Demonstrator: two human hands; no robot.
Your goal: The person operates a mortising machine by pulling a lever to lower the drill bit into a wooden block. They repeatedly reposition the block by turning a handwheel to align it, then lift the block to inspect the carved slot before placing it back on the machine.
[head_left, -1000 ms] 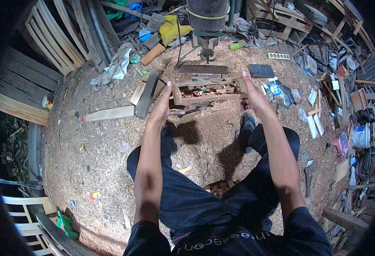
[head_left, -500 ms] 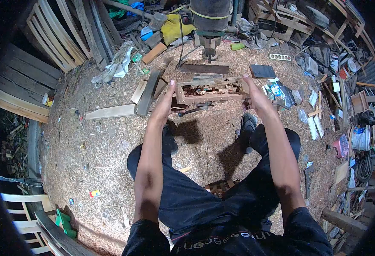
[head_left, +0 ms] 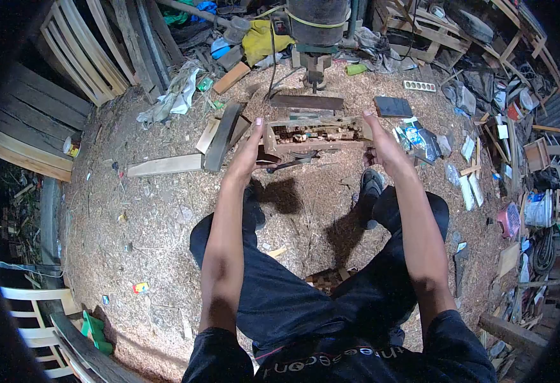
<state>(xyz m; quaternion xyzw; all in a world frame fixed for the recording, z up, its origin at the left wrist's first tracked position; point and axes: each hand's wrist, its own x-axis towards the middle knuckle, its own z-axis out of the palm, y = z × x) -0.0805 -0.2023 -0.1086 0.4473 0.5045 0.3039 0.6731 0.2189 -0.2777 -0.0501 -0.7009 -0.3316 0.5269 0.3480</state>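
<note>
A shallow wooden box (head_left: 315, 147) is held out in front of me, above the floor. Small wood bits (head_left: 318, 135) lie inside it. My left hand (head_left: 247, 152) grips the box's left end, thumb up along the side and fingers tucked underneath. At the opposite end, my right hand (head_left: 385, 147) holds it the same way, its fingers partly hidden. Just below the box's near edge, a dark curved tool (head_left: 289, 164) shows close to my left fingers.
Wood shavings cover the floor (head_left: 159, 217). Beyond the box are a dark plank (head_left: 305, 102) and a machine (head_left: 315, 29). Boards (head_left: 222, 137) lie to the left, with a black slab (head_left: 392, 106) and plastic wrappers (head_left: 414, 134) to the right. Pale curved slats (head_left: 88, 57) lean at upper left.
The wood bits inside the box have shifted and lie differently. Both hands keep their hold, and the box stays in nearly the same place.
</note>
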